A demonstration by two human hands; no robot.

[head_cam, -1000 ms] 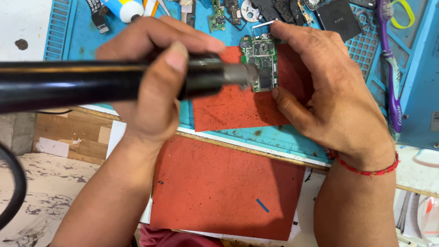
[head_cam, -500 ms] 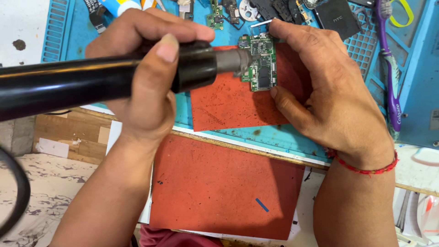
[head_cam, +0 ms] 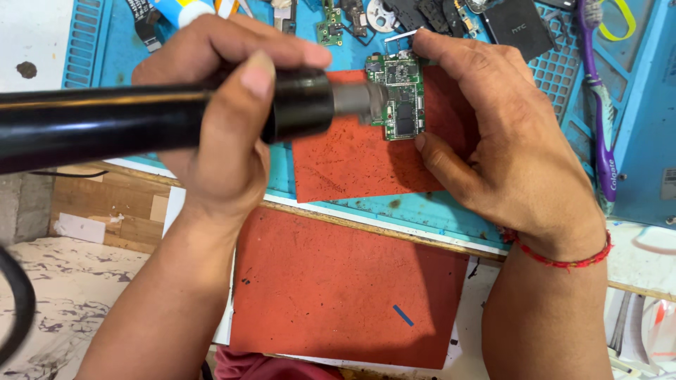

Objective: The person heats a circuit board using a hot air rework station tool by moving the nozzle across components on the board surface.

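The tool point(head_cam: 162, 116) wrapped in the left hand's point(head_cam: 225, 119) fingers point(head_cam: 257, 77) has a smooth, glossy black plastic barrel; past the fingertips it ends in a dull grey metal nozzle point(head_cam: 359, 100). Between the right hand's point(head_cam: 507, 148) fingertips point(head_cam: 422, 141) sits a green circuit board point(head_cam: 399, 97), matt, studded with small dark chips and shiny metal shields. Under those fingers lies a red mat point(head_cam: 352, 158), matt and speckled with dark scorch marks. Around it spreads a blue work mat point(head_cam: 422, 207) with a rubbery, moulded look. Below the wrists, a larger red pad point(head_cam: 338, 288) looks matt too. A red thread cord point(head_cam: 556, 257) circles the right wrist.
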